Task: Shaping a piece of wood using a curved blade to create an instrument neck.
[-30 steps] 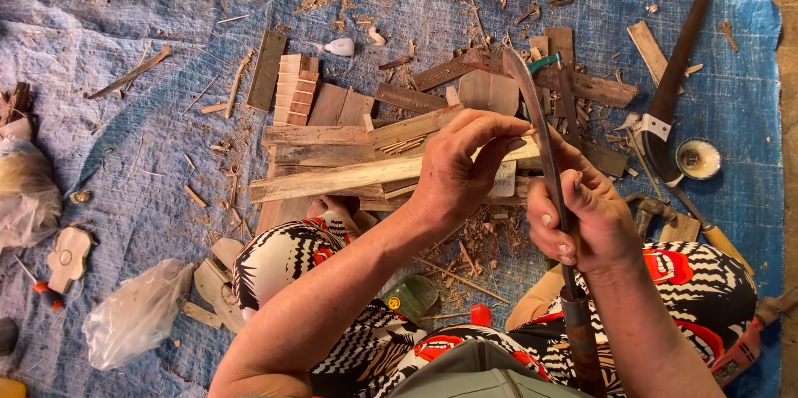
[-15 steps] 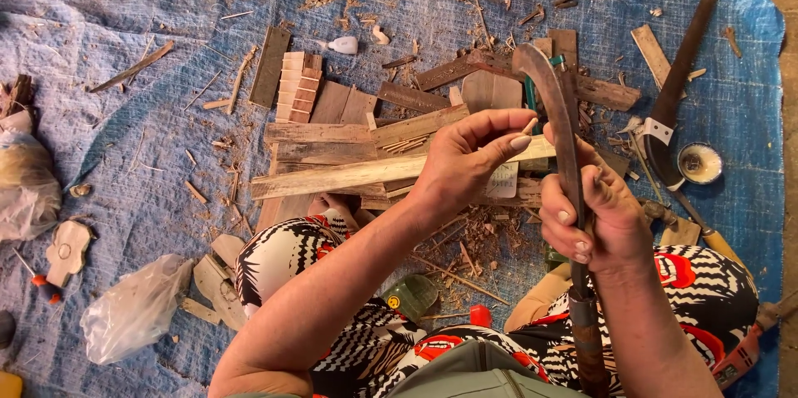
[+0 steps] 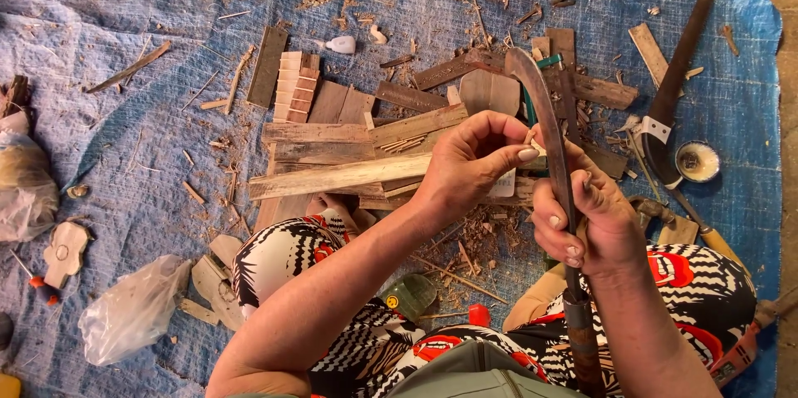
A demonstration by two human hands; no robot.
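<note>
Your right hand [image 3: 594, 223] grips a long curved knife [image 3: 544, 128]. Your left hand [image 3: 470, 161] pinches a small wood piece [image 3: 532, 142] against its blade, above the blue tarp [image 3: 100, 24].

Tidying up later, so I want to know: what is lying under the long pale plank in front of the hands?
Under the plank lie more wood slats and the blue tarp. Its right end is hidden behind the left hand, so what lies beneath there cannot be seen.

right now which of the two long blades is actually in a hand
The curved blade, gripped by the right hand. The other, a dark blade, lies untouched on the blue tarp at right.
</note>
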